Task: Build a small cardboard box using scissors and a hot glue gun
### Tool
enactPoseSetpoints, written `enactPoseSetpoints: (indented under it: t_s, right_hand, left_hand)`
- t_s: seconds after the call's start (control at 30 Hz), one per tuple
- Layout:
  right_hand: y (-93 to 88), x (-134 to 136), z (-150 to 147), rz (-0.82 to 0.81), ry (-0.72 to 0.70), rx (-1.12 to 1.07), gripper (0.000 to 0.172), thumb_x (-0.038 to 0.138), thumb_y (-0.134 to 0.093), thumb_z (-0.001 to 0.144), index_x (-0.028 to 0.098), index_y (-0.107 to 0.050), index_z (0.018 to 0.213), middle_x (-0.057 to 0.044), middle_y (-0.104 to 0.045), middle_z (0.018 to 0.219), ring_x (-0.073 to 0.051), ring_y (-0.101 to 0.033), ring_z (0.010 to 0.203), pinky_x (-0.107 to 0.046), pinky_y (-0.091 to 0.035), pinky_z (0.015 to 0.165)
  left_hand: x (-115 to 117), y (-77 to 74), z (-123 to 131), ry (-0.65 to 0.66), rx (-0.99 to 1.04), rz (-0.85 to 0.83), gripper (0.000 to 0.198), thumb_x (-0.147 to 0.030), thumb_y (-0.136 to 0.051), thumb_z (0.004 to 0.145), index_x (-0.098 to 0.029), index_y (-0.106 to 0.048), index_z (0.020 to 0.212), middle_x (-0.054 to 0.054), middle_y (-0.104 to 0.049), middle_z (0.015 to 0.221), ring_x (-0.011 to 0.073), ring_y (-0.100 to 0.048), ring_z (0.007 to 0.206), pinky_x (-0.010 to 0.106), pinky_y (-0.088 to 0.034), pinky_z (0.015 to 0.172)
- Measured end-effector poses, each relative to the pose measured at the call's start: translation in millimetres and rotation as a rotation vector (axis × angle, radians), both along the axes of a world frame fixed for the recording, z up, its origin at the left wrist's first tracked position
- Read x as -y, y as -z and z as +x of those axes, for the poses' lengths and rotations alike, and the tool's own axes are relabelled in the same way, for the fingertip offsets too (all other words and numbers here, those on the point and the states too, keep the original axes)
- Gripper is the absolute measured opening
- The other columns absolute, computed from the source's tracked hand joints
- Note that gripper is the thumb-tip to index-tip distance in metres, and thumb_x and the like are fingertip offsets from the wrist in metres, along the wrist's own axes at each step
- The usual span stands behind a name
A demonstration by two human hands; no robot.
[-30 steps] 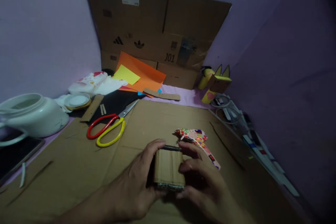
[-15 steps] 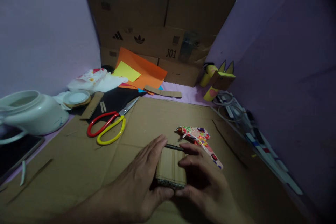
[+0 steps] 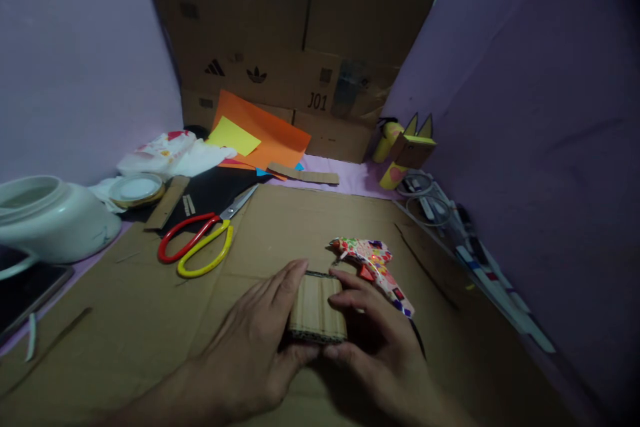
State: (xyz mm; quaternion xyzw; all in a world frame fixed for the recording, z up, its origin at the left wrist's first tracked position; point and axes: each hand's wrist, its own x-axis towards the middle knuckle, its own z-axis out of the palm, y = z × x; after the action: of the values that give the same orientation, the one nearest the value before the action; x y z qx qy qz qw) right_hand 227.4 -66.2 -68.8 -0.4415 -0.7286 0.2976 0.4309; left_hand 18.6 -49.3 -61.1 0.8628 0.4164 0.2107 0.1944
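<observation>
Between my two hands is a small block of cardboard, with its corrugated edge facing me. My left hand grips its left side, thumb at the near edge and fingers along the far left corner. Around the right side curl the fingers of my right hand, its thumb at the near lower edge. Just beyond my right hand a flower-patterned glue gun lies on the cardboard sheet. Scissors with one red and one yellow handle lie to the left.
A white pot and a dark flat device stand at the left. Orange paper and a cardboard strip lie at the back. A yellow and brown cardboard figure stands back right, near coiled cable and rulers along the wall.
The view has shifted slightly, so the surroundings appear a little further left. Both hands still hold the cardboard block in much the same grip.
</observation>
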Motion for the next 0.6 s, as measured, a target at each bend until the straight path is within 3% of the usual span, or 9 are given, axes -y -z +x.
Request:
enactPoseSetpoints:
  t_s: [0.23,0.37,0.47,0.53,0.6]
  right_hand:
    - [2.0,1,-1,-0.038,0.046,-0.034,0.034,0.034,-0.071,0.073,0.025,-0.060,0.104,-0.013,-0.054,0.129,-0.031,-0.050,0.120,-0.049,-0.043,0.096]
    - [1.9,2,-3,0.036,0.060,-0.109,0.030,0.030,-0.072,0.073,0.026,-0.064,0.101,-0.011,-0.051,0.128,-0.030,-0.049,0.119,-0.047,-0.046,0.092]
    - [-2.3,4,-7,0.127,0.132,-0.099,0.026,0.023,-0.071,0.072,0.025,-0.067,0.098,-0.007,-0.055,0.103,-0.023,-0.058,0.095,-0.035,-0.053,0.073]
    - [-5.5,6,-9,0.134,0.135,-0.067,0.028,0.018,-0.070,0.072,0.025,-0.066,0.099,-0.004,-0.056,0.087,-0.017,-0.059,0.076,-0.028,-0.051,0.060]
    - [-7.8,7,-11,0.117,0.125,-0.053,0.029,0.016,-0.070,0.072,0.024,-0.065,0.099,-0.002,-0.060,0.080,-0.016,-0.059,0.068,-0.026,-0.049,0.055]
  left_hand:
    - [0,1.1,-2,0.042,-0.006,0.006,0.080,-0.037,-0.045,0.087,-0.023,0.011,0.142,0.020,-0.028,0.146,0.0354,-0.035,0.129,0.055,-0.041,0.096]
    - [1,-1.1,-1,0.035,-0.036,-0.006,0.082,-0.035,-0.047,0.086,-0.023,0.012,0.142,0.021,-0.031,0.144,0.0370,-0.038,0.127,0.057,-0.042,0.094]
    - [1,-1.8,-1,0.031,-0.039,-0.003,0.083,-0.032,-0.049,0.085,-0.023,0.012,0.142,0.021,-0.030,0.144,0.0367,-0.037,0.128,0.056,-0.042,0.095]
    - [2,-1.4,-2,0.029,-0.032,0.000,0.083,-0.032,-0.049,0.085,-0.022,0.010,0.142,0.021,-0.029,0.145,0.0363,-0.036,0.128,0.056,-0.041,0.096]
    - [2,-0.2,-1,0.031,-0.030,0.003,0.083,-0.031,-0.050,0.084,-0.022,0.009,0.142,0.020,-0.029,0.145,0.0358,-0.035,0.129,0.055,-0.041,0.097]
